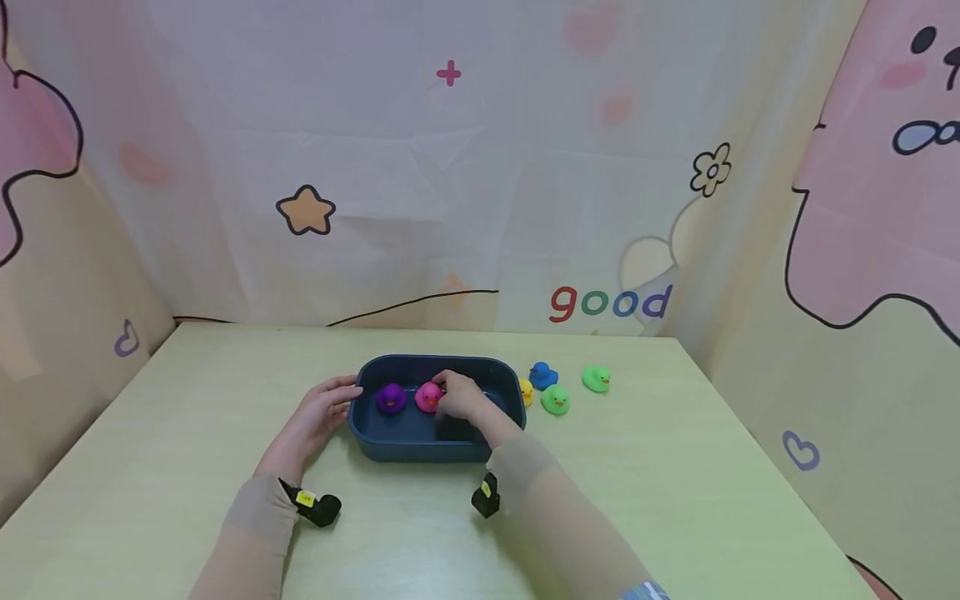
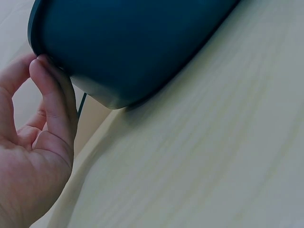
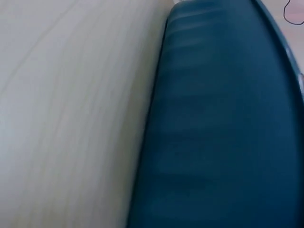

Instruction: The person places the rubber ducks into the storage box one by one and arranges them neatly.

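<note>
A dark blue rectangular basin [image 1: 420, 451] stands on the table. At its left end my left hand [image 1: 318, 414] holds the rim, thumb and fingertips meeting at the edge in the left wrist view. Inside the basin, my right hand [image 1: 463, 398] has its curled fingers at the right side of a pink rubber duck [image 1: 427, 397]. A purple rubber duck [image 1: 391, 399] sits to the left of the pink one. The right wrist view takes in only the basin's outer wall [image 3: 213, 118] and the tabletop, with the hand out of sight.
Just right of the basin are a yellow duck [image 1: 527, 392], partly hidden by the rim, a blue duck [image 1: 543, 376] and a green duck [image 1: 556, 400]. Another green duck [image 1: 597, 379] stands farther right. A printed curtain [image 1: 375, 125] hangs behind the pale wooden table [image 1: 712, 483].
</note>
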Demonstrator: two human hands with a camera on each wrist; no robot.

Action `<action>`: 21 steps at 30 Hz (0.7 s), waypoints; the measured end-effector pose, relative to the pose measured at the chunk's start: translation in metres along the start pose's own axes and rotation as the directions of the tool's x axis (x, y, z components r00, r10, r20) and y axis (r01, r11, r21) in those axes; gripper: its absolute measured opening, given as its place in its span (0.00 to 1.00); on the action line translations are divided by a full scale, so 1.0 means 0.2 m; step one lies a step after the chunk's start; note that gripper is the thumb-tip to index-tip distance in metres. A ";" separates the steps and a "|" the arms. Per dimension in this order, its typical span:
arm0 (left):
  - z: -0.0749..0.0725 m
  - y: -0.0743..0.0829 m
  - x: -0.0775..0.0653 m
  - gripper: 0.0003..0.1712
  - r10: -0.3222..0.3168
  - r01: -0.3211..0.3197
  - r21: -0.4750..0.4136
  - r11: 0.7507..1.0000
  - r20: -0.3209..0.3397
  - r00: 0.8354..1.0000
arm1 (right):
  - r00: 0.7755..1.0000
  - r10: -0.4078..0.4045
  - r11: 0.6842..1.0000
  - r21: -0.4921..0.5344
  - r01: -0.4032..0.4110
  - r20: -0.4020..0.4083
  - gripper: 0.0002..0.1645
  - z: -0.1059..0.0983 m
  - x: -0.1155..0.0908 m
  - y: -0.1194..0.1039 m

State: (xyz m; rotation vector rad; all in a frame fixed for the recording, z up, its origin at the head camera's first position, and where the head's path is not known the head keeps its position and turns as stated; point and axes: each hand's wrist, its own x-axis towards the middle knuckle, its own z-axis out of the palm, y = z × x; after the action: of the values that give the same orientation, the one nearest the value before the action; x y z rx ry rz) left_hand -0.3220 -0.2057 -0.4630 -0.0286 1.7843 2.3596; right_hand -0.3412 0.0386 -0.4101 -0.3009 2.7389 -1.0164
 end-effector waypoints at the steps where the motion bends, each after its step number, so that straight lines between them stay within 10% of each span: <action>1: 0.00 0.00 0.00 0.07 0.000 0.000 -0.002 1.000 0.000 1.000 | 1.000 -0.010 1.000 -0.011 0.010 -0.008 0.31 -0.01 -0.01 0.00; 13: 0.00 0.00 0.00 0.08 0.005 -0.005 -0.028 1.000 0.004 1.000 | 0.940 -0.309 0.951 -0.027 0.308 -0.145 0.20 -0.27 -0.11 0.03; 21: 0.00 0.00 0.00 0.08 0.008 -0.008 -0.026 1.000 0.005 1.000 | 0.879 -0.335 0.936 -0.015 0.351 -0.339 0.17 -0.50 -0.14 0.21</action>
State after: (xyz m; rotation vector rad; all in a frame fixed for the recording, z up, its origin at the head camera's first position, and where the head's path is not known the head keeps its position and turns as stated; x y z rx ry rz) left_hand -0.3225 -0.2052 -0.4628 -0.0181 1.7547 2.3861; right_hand -0.3444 0.1389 -0.3597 -0.6856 3.0283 -1.3300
